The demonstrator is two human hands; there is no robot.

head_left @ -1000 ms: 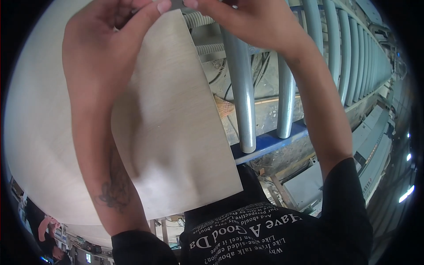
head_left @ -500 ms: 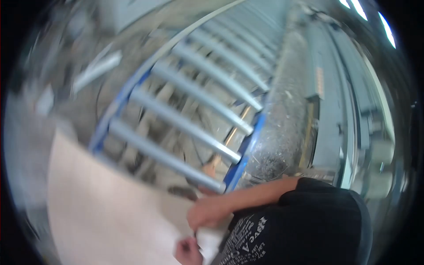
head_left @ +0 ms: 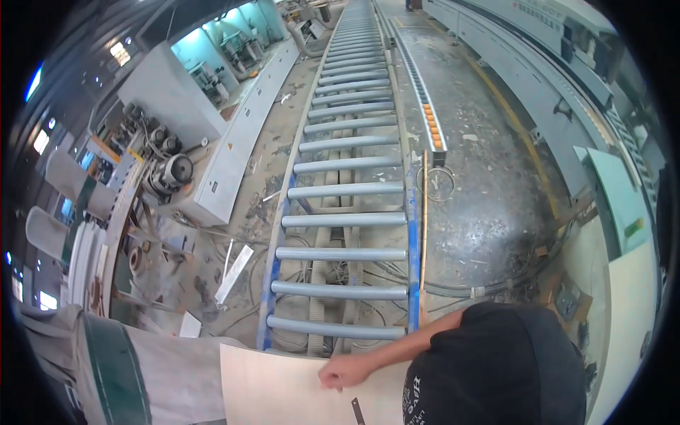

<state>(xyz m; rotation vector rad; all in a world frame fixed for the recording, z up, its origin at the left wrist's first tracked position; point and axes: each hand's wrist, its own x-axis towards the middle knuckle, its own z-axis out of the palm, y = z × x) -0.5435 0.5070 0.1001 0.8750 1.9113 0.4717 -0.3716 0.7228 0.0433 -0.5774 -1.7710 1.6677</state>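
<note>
The view is swinging up along the roller conveyor (head_left: 345,219); at six o'clock, the right hand (head_left: 345,371) is curling its fingers (head_left: 327,382) closed over the pale panel (head_left: 283,386); left hand unseen.

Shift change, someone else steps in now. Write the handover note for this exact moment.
Left hand: not in view.
Right hand: fingers curled on the far edge of the panel, apparently gripping it.
Panel: pale, flat, at the bottom of the view, just short of the near end of the roller conveyor.
Conveyor: runs straight ahead, and its visible rollers carry nothing.
Done: panel is in hand at the conveyor's end.
Left: panel is not yet on the rollers.
</note>
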